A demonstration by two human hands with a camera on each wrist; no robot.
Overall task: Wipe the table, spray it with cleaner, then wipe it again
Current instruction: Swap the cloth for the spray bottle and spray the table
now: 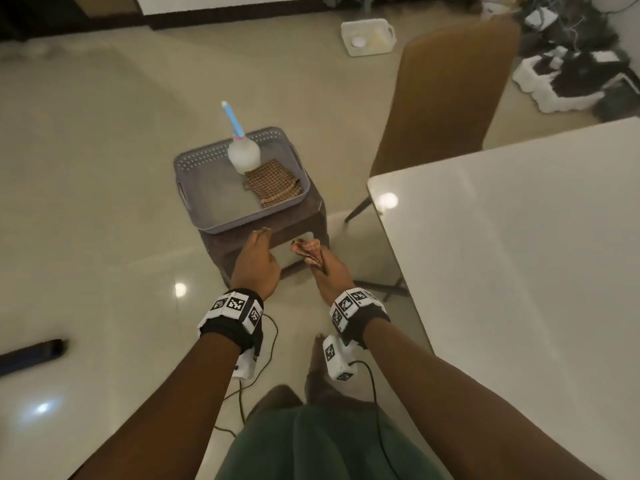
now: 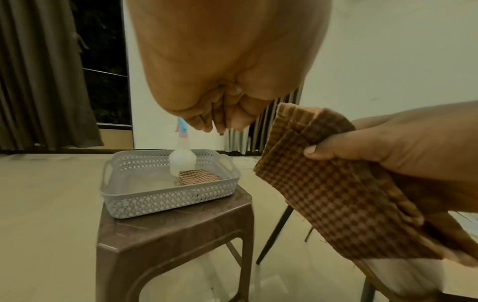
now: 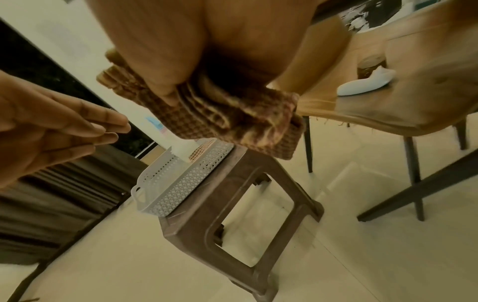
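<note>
A brown plastic stool [image 1: 266, 244] stands on the glossy tiled floor [image 1: 104, 150] at the centre. At 1 o'clock a tan chair [image 1: 446, 95] faces away. At 12 o'clock a white basket [image 1: 369, 37] sits on the floor. At 2 o'clock cables and white packaging [image 1: 571, 74] lie heaped. Brown curtains [image 2: 44, 71] hang beyond.
</note>
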